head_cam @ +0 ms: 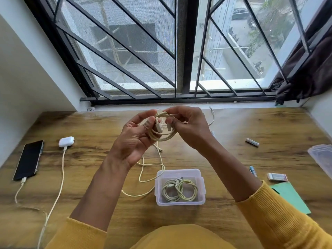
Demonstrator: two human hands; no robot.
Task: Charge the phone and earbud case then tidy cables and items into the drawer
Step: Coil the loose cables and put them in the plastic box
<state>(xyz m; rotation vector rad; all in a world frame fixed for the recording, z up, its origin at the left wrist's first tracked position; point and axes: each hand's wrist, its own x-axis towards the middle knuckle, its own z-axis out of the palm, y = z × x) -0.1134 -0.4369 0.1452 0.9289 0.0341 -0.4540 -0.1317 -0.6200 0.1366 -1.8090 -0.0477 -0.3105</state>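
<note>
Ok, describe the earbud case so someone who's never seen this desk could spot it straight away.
Start at the wooden desk under the barred window and look to its left side, where a dark phone lies flat. Just right of the phone's far end sits the earbud case. It is the only small, rounded, glossy white thing there, with a pale cable plugged into its near end.

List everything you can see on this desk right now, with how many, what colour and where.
Phone: 1, black, far left, cable plugged in.
Earbud case: 1, white, beside the phone, cable plugged in.
Plastic box: 1, clear, centre front, holding 2 coiled cables.
Loose cable: 1, cream, left of the box.
Batteries: 2, right side.
Lid: 1, clear, right edge.
Green card: 1, right front.
Small packet: 1, pinkish, by the card.
Coiled cable: 1, cream, held above the desk.
Left hand, right hand: both grip that coil.
</note>
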